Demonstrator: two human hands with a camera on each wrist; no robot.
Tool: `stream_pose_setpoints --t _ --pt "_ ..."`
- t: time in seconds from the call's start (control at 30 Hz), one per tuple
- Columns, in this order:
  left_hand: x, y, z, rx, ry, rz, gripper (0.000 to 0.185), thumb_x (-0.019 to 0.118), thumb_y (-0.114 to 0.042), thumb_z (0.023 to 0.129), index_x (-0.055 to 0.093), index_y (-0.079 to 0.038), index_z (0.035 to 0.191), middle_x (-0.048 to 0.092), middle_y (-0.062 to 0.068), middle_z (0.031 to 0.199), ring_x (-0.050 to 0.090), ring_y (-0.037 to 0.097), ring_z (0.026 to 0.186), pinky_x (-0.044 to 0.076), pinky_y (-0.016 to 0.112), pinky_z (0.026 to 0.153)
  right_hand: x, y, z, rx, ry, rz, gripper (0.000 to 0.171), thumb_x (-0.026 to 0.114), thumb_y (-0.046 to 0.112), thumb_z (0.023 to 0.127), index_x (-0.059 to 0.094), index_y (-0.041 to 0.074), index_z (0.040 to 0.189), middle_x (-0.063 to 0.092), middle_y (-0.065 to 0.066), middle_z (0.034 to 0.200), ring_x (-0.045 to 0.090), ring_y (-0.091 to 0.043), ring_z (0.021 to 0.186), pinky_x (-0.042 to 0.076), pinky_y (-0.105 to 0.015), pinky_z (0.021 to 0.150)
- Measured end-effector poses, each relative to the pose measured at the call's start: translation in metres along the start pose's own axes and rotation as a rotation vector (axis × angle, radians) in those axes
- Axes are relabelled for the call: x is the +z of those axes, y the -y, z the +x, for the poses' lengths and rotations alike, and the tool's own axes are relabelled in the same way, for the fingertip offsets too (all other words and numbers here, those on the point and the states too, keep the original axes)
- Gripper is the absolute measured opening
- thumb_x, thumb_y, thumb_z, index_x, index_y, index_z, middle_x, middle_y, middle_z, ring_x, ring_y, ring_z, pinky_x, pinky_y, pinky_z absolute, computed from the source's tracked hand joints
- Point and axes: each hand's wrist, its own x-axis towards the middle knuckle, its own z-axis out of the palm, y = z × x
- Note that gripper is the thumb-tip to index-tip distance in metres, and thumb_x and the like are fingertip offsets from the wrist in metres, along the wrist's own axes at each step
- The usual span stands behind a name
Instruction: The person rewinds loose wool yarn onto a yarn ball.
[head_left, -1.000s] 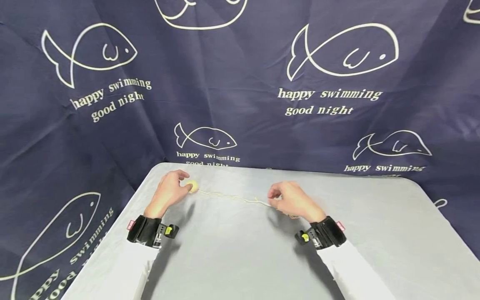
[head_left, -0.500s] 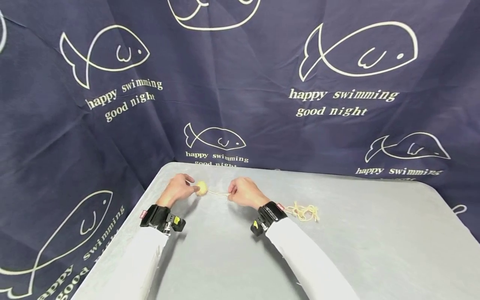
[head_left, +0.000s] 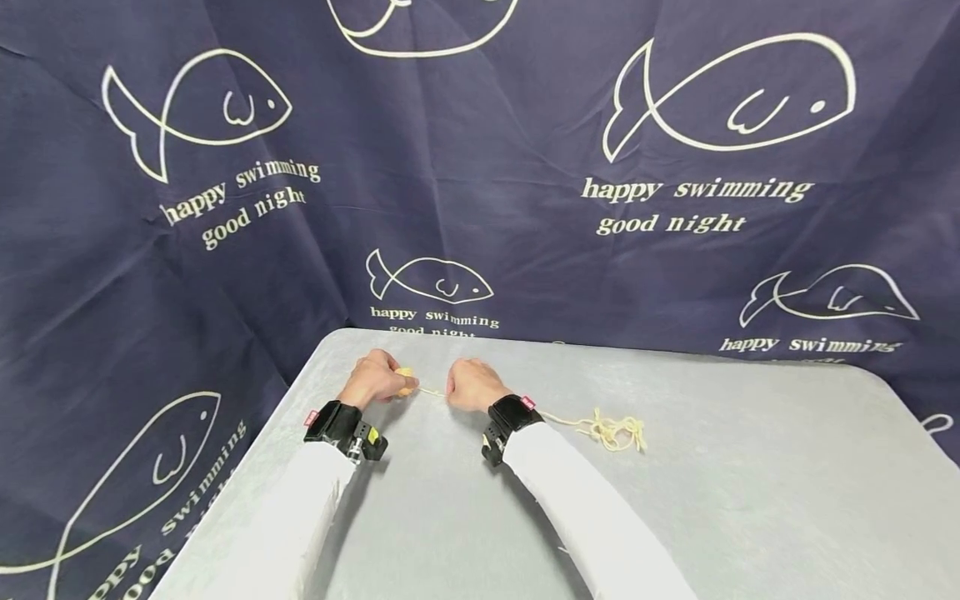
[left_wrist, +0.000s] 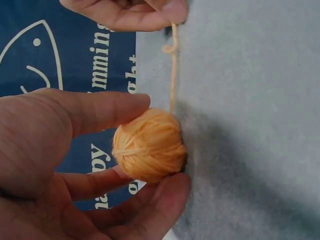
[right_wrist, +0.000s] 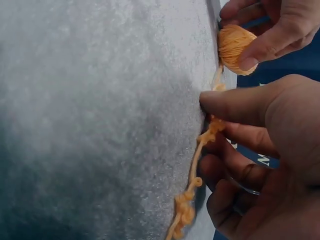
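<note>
The left hand (head_left: 375, 382) grips the small yarn ball (left_wrist: 149, 145) above the grey table (head_left: 750, 483), steadying it, while the right hand (head_left: 471, 386) pinches the strand (right_wrist: 206, 136) close beside it, keeping that stretch taut; loose yarn (head_left: 611, 430) trails behind.

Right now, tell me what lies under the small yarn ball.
The yarn ball sits in the left hand, its fingers curled beneath it, beside the grey table. Whether it touches the table is hidden.
</note>
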Motion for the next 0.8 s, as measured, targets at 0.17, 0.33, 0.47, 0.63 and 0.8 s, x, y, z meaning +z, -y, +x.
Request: stream_pose_setpoints --t 0.17,0.33,0.47,0.63,0.8 --pt "-0.01 -0.005 -0.007 0.054 0.041 -0.436 0.046 0.076 -0.013 0.087 0.058 0.013 0.119 0.067 0.012 0.092 0.068 0.012 0.067 0.061 0.026 0.068 -0.018 -0.011 -0.019 -0.05 0.018 0.037 0.012 0.071 0.004 0.078 0.071 0.016 0.073 0.065 0.006 0.073 0.056 -0.012 0.069 0.051 -0.028 0.068" --pt "-0.024 -0.016 -0.022 0.157 0.161 -0.781 0.049 0.067 -0.001 0.093 0.048 0.018 0.134 0.067 0.006 0.098 0.069 0.01 0.079 0.061 0.026 0.078 -0.046 -0.032 -0.059 -0.048 -0.009 0.151 0.008 0.072 0.007 0.087 0.07 0.013 0.081 0.065 0.007 0.073 0.057 -0.009 0.067 0.051 -0.03 0.071" --pt "-0.027 -0.033 -0.036 0.26 0.288 -0.953 0.05 0.059 0.004 0.097 0.039 0.021 0.139 0.065 0.005 0.107 0.069 0.012 0.089 0.06 0.03 0.086 -0.073 -0.047 -0.097 -0.015 -0.056 0.221 0.011 0.071 0.006 0.09 0.068 0.013 0.083 0.065 0.008 0.073 0.059 -0.009 0.066 0.052 -0.031 0.071" --pt "-0.021 -0.054 -0.049 0.366 0.345 -1.09 0.044 0.053 0.006 0.1 0.04 0.021 0.139 0.066 0.006 0.11 0.068 0.014 0.093 0.059 0.032 0.089 -0.09 -0.068 -0.143 -0.046 -0.063 0.229 0.012 0.067 0.002 0.09 0.068 0.012 0.084 0.066 0.007 0.074 0.057 -0.008 0.066 0.049 -0.028 0.065" --pt "-0.013 -0.073 -0.058 0.448 0.342 -1.211 0.043 0.05 0.005 0.102 0.039 0.019 0.141 0.067 0.007 0.115 0.068 0.017 0.098 0.059 0.03 0.089 -0.095 -0.091 -0.185 -0.083 -0.014 0.22 0.014 0.068 0.001 0.092 0.069 0.012 0.083 0.067 0.005 0.073 0.054 -0.005 0.065 0.045 -0.023 0.061"
